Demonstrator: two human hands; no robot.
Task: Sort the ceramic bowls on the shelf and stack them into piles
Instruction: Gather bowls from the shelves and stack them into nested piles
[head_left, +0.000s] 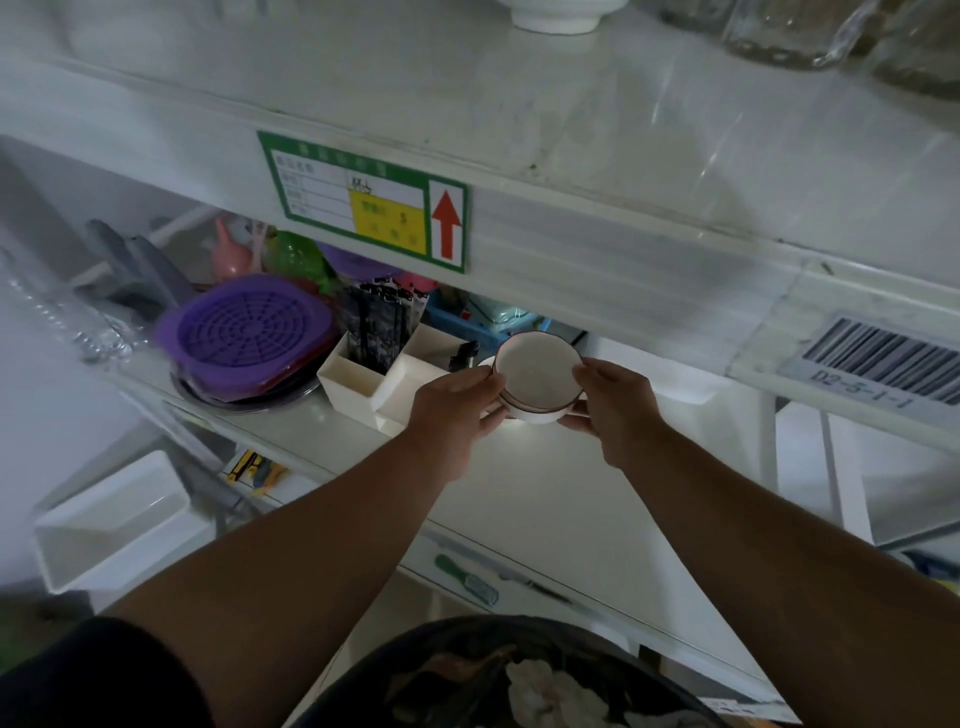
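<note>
Head view: I look down at a white shelf (519, 499) with both my arms reaching in under the shelf above.
Bowls: a short pile of small white ceramic bowls with dark red rims (537, 376); I count at least 2 rims, one nested in the other, tilted toward me and held just above the shelf board.
Left hand (452, 410): fingers curled round the pile's left side, thumb near the rim.
Right hand (613, 405): thumb pinching the right rim, fingers curled under the base.
Another piece: a pale rounded edge (485, 362) peeks out behind my left hand; I cannot tell if it is another bowl.
Neighbours: a white divided organiser (371, 387) sits just left of the pile, and a purple strainer tray (249, 332) lies further left.
Step, as I judge it: setting this nested pile down.
Doing it well: level the pile first so the top bowl does not slide, lower it flat, keep clear of the organiser, and let go only when the base sits firm.
Upper shelf: the foot of a larger white bowl (558, 15) shows at the top, probably for a separate pile.
</note>
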